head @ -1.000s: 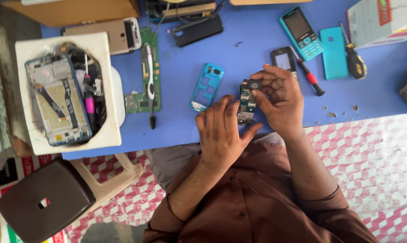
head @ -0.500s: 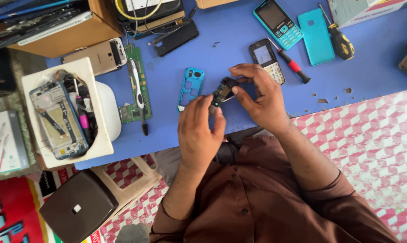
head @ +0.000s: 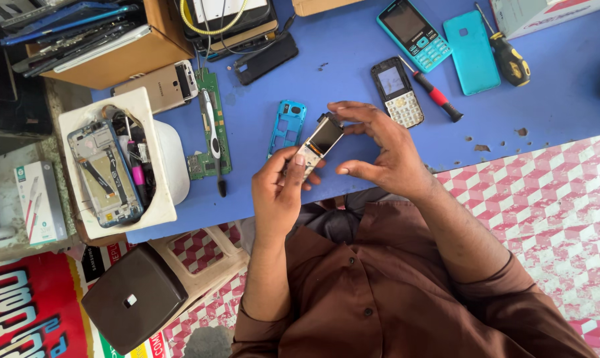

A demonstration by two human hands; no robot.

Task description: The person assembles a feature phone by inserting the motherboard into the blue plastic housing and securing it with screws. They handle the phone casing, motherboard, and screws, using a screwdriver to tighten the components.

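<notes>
My left hand (head: 278, 192) grips the lower end of a small bare phone board (head: 318, 143) with a dark screen, held tilted above the blue table (head: 353, 73). My right hand (head: 386, 149) curls around the board's upper end, its fingertips touching the top corner. A light blue phone frame (head: 286, 126) lies on the table just left of the board. A black keypad phone (head: 396, 91) lies just beyond my right hand, beside a red-handled screwdriver (head: 436, 96).
A green circuit board (head: 210, 126) and a white tub of phone parts (head: 118, 162) sit at the left. A turquoise phone (head: 413, 33), turquoise back cover (head: 471, 52) and yellow-black screwdriver (head: 509, 58) lie at the far right. A brown stool (head: 137, 298) stands below the table.
The board has been turned over so its dark screen faces up. My right hand has opened around its top end. The view has shifted left.
</notes>
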